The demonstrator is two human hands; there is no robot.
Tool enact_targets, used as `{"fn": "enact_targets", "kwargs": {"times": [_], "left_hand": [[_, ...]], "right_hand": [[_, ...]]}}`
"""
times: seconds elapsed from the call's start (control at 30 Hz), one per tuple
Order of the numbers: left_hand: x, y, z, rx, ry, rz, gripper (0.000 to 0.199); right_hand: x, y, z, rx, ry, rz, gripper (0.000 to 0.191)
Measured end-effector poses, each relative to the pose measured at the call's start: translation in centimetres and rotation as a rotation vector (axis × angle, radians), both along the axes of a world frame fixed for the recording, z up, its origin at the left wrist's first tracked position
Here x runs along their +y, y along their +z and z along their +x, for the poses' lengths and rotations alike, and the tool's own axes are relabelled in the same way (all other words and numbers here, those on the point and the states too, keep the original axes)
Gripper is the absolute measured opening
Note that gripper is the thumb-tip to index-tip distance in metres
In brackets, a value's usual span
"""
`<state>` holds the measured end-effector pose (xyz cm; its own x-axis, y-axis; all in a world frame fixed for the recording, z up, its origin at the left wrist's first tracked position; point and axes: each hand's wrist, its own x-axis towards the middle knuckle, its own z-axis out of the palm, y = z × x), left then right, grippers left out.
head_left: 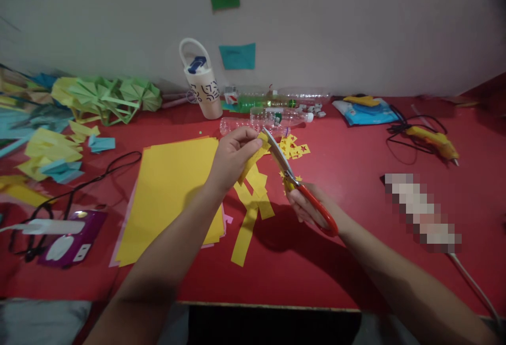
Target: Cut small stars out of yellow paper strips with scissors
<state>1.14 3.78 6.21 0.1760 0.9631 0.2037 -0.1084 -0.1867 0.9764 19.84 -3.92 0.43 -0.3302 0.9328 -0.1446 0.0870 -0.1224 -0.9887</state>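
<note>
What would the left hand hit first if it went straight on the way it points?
Most likely the scissors blades, right by the yellow strip the left hand holds. Past them, a clear plastic bottle lies farther back; exact depth is unclear.

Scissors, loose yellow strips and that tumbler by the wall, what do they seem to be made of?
Scissors: blades look like metal, by their silvery glint; red handles, probably glossy plastic, from their sheen. Yellow strips: likely matte paper, thin with straight-cut edges. Tumbler: pale, smooth, perhaps plastic or coated metal.
</note>
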Motion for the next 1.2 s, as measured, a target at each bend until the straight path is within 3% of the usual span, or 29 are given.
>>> {"fn": "enact_targets", "kwargs": {"times": [0.17,0.3,0.37,0.4,0.5,0.57,0.67,0.77,0.87,1.07,1.2], "left_hand": [[0.3,0.1,-0.5,0.007,-0.025,-0.065,0.012],[1.1,-1.1,-0.5,-0.056,-0.030,-0.266,0.023],[1.3,-2.0,0.0,-0.030,-0.073,-0.316,0.023],[1.2,-2.5,0.3,0.022,-0.175,-0.320,0.022],[0.7,-3.1,1.0,0.209,-0.393,-0.178,0.018],[0.2,-2.8,1.1,0.273,-0.426,-0.061,0.014],[-0.7,-1.5,0.8,0.310,-0.343,0.007,0.015],[-1.4,-0.2,0.6,0.343,-0.236,0.041,0.028],[-2.1,0.1,1.0,0.320,-0.184,0.069,0.033],[-2.6,0.5,1.5,0.248,0.065,0.021,0.045],[-2.5,1.2,1.0,0.193,0.105,0.072,0.035]], "right_hand": [[0.1,-0.4,0.2,0.010,-0.001,-0.010,0.050],[0.2,-0.2,0.0,0.182,0.101,0.012,0.050],[0.2,0.1,-0.1,0.249,0.151,0.038,0.051],[0.1,0.3,-0.2,0.275,0.168,0.052,0.050],[0.1,0.7,-0.4,0.316,0.174,0.089,0.052],[0.1,0.7,-0.5,0.301,0.145,0.083,0.053],[0.1,0.6,-0.5,0.276,0.078,0.037,0.054],[0.1,0.6,-0.6,0.232,0.001,0.036,0.055],[-0.1,0.7,-0.7,0.171,-0.039,0.055,0.055],[-0.8,0.8,-0.9,0.054,-0.007,0.019,0.051],[-1.0,1.0,-0.8,0.021,0.017,0.056,0.050]]}}
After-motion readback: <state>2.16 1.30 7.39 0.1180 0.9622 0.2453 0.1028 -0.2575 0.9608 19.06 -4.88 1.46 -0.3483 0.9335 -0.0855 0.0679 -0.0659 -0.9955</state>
